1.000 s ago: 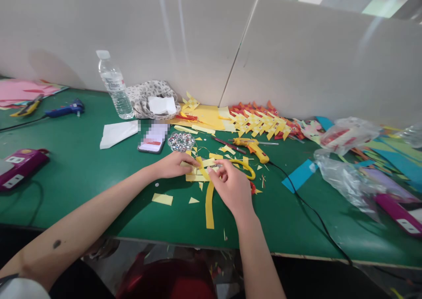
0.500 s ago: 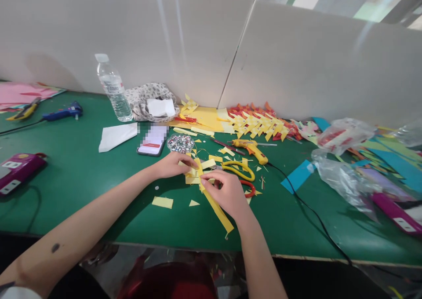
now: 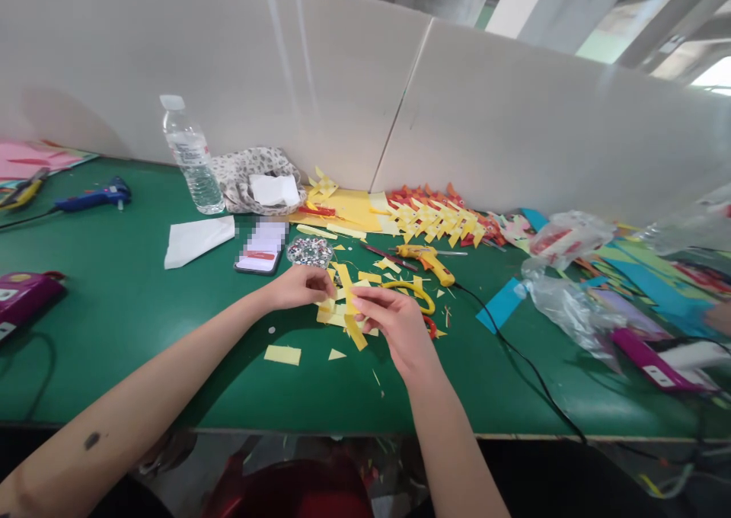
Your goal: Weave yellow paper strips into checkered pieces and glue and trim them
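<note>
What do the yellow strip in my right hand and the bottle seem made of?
Yellow strip: probably paper or thin card, matte; it looks thin, straight-edged and without shine. Bottle: likely plastic, clear and glossy; its ribbed wall is see-through with highlights.

The scene is spanned by a green tabletop, backed at the far side by pale grey panels divided by a slanting seam. The left panel is crossed by faint light streaks. Beyond, at far right, a pale pillar and a bright patch are seen. Below the near edge, a dark red seat and grey floor are partly shown.
</note>
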### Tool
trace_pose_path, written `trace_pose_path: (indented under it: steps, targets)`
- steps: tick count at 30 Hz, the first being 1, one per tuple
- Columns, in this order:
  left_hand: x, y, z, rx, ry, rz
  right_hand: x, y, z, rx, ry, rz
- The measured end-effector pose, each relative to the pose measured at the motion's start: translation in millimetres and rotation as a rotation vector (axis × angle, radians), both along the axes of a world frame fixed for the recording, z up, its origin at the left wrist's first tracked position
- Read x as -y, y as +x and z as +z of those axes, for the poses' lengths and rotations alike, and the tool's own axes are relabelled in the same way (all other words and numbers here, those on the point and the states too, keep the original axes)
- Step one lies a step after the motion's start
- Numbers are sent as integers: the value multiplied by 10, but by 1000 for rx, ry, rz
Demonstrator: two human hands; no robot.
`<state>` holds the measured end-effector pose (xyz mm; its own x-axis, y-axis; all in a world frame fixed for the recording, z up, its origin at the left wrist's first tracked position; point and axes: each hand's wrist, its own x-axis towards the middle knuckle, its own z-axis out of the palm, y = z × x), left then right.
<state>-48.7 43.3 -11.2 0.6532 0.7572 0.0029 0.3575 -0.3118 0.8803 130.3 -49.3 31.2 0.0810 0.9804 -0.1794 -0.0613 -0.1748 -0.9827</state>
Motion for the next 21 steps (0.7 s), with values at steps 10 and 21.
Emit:
trace_pose_path:
  steps: [10,21]
  targets:
    - [2,-6,-2,28,-7,-22,362,138,334,72,357,-215]
    - [-10,-7,-19,94,-44,-21,99,-122,-206,287,72,19]
